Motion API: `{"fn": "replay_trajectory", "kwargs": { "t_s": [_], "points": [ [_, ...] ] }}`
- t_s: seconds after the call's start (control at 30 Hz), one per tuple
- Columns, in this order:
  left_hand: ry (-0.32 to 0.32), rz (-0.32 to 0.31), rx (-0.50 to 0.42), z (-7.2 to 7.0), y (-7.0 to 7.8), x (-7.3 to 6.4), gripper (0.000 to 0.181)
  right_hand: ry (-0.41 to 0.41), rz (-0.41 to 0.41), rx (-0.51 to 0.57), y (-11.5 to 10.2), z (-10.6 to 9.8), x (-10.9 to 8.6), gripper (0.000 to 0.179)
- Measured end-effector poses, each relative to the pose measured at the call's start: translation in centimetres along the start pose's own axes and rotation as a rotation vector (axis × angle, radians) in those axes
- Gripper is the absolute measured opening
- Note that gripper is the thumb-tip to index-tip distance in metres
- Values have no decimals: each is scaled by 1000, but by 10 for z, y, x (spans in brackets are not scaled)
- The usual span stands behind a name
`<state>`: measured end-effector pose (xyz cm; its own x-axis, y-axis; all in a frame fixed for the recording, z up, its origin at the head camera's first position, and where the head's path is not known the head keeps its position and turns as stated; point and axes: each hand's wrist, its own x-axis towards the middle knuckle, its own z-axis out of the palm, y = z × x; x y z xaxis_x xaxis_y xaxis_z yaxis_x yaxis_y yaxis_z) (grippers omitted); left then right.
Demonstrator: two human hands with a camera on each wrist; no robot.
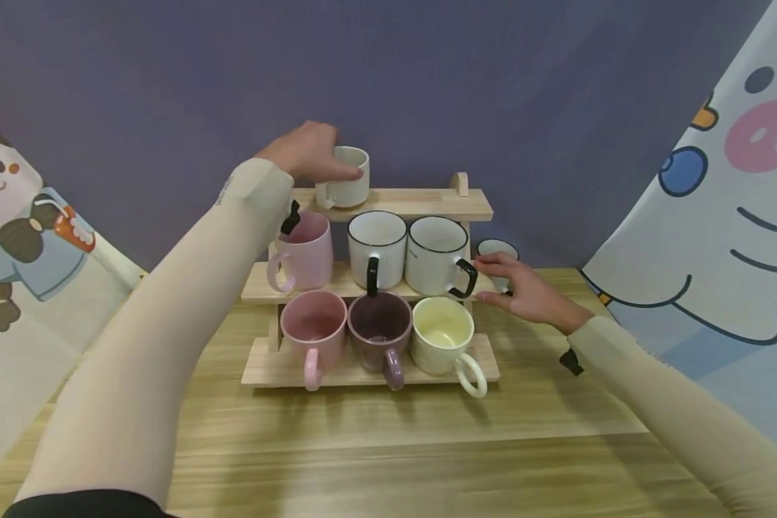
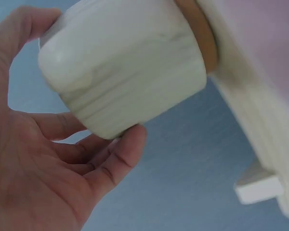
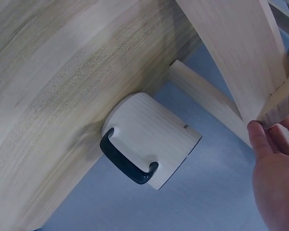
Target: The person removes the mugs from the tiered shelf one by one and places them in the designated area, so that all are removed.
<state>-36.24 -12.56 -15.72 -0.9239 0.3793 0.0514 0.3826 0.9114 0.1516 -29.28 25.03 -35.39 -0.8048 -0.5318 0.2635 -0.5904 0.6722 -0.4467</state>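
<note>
As left hand [image 1: 307, 151] grips mug [image 1: 355, 188], shelf [image 1: 414, 198] roomy rightward

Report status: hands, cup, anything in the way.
Left hand grips white cup. Right hand holds rack's right end. Cup at top shelf, contact unclear. Nothing visibly blocking; pink mug one shelf down.
</note>
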Motion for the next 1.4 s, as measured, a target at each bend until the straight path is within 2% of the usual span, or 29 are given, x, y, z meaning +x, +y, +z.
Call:
{"fn": "replay_trajectory", "kwargs": {
  "t_s": [0.13,0.3,0.47,0.67,0.87,1.03,1.23,1.4],
  "points": [
    [38,-41,-18,-15,-7,-9,65,11,-8,11,1,2,1,63],
    [84,-60,-48,-32,-18,-23,61,26,-29,10,3,2,2,62],
    [83,-93,-79,-40,-33,-35,74,34,-26,16,4,2,1,62],
    [112,-85,-74,-44,-54,-49,89,44,-3,21,6,2,1,62],
    [147,-86,-97,-36,-77,-70,87,74,-1,28,8,5,-1,62],
    [172,-129,-136,-29,-103,-90,87,80,-2,31,9,6,-2,62],
    [144,-182,-126,-17,-133,-107,89,98,-6,38,9,4,-5,61],
    [118,-211,-100,4,-161,-116,87,114,-11,28,11,4,-5,58]
  ]
}}
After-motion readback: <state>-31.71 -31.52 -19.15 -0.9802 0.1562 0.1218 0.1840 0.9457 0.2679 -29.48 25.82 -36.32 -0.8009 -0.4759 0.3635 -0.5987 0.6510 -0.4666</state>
